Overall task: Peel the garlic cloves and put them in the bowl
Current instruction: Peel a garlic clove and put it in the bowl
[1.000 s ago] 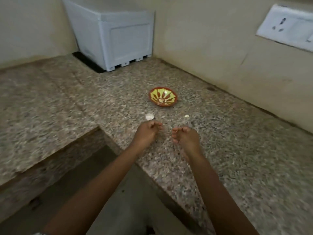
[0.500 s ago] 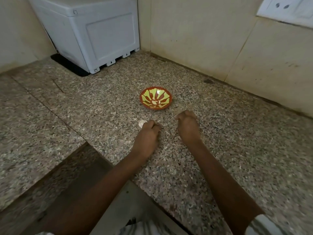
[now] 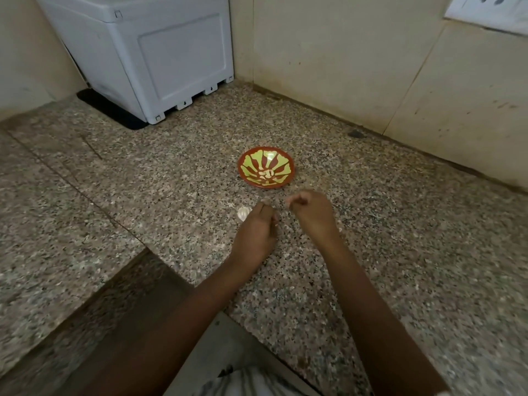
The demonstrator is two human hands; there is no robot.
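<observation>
A small red bowl (image 3: 285, 160) with a yellow-green pattern sits on the granite counter and holds several peeled garlic cloves (image 3: 267, 175). Just in front of it my right hand (image 3: 313, 217) hovers with its fingertips pinched together, blurred; the small clove that lay there is out of sight. My left hand (image 3: 254, 237) rests on the counter with curled fingers. Touching its far side is a pale piece of unpeeled garlic (image 3: 243, 213). A pale fleck shows at the left fingertips; whether they hold it is unclear.
A white plastic box (image 3: 160, 52) on a black mat stands in the back left corner. Tiled walls close the counter at the back and right, with a socket plate (image 3: 491, 10) high up. The counter's front edge (image 3: 177, 272) steps down under my forearms.
The view has tilted down and moved closer. My right hand reached forward over the loose clove on the counter, then lifted with pinched fingers. My left hand turned palm down beside the garlic.
</observation>
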